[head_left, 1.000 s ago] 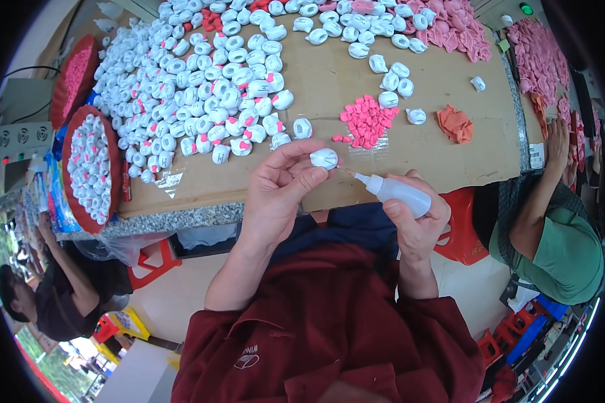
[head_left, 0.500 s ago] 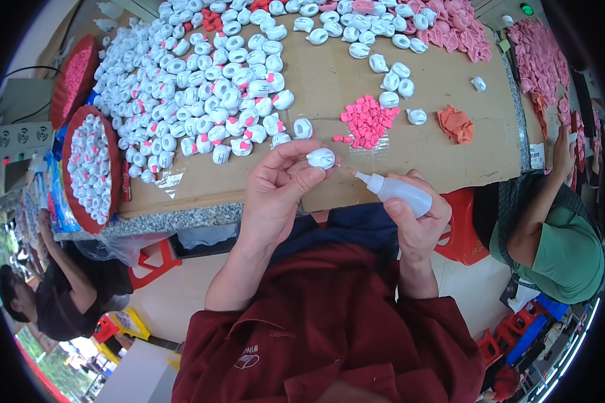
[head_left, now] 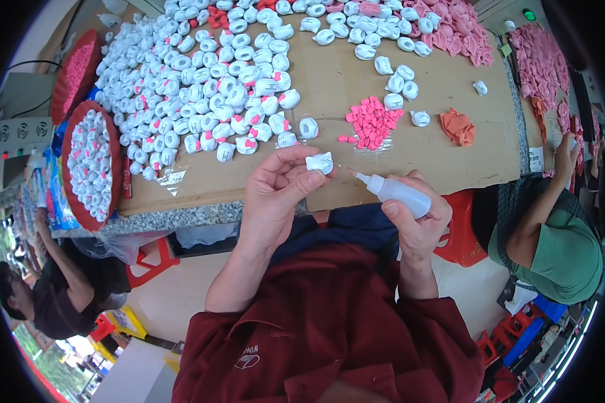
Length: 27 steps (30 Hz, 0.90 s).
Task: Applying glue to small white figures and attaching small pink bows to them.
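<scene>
a small white piece is showing a glossy, rounded body with short points along its upper edge, and is sitting pinched between the thumb and fingers of the left hand. a translucent whitish squeeze bottle is lying tilted in the right hand, its tapered nozzle pointing leftward and its thin tip ending just beside the piece; any contact is staying unclear.

Workroom interior. A table with speckled stone edging spans 12 o'clock; a red stool stands at 3, a red seat at 8. Pale floor shows at 4, with clustered stools beyond; daylit greenery, 8 o'clock.
</scene>
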Each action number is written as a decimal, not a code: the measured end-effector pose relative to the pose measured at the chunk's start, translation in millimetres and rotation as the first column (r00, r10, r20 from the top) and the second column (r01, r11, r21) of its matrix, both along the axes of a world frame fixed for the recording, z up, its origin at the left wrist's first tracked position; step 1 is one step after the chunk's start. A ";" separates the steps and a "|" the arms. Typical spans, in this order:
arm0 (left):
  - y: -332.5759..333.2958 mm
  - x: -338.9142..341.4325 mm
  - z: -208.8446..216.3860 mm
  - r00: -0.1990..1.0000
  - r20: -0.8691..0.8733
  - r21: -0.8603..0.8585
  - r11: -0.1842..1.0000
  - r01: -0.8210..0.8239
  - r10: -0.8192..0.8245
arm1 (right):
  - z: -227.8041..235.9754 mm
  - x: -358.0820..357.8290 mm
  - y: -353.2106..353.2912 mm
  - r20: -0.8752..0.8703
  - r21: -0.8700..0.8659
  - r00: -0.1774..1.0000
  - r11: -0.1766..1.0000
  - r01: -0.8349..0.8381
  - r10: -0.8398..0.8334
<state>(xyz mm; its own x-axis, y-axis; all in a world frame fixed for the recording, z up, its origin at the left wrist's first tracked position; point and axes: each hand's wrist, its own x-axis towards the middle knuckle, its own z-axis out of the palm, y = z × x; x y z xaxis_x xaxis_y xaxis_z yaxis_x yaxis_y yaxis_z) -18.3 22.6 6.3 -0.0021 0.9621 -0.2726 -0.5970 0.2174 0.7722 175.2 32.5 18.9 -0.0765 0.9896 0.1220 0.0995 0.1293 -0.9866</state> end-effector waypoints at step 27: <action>-21.7 -6.9 -3.0 0.997 -0.058 -0.044 0.998 -0.045 0.043 | -4.5 -36.4 18.5 0.215 0.077 0.975 0.994 -0.075 0.057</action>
<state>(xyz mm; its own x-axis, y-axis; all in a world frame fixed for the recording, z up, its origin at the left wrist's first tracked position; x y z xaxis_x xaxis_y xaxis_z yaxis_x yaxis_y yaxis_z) -25.2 0.9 3.3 -0.0610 0.9473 -0.3145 -0.5624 0.2277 0.7949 138.8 51.1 14.3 -0.1740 0.9685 0.1781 0.2935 0.2236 -0.9294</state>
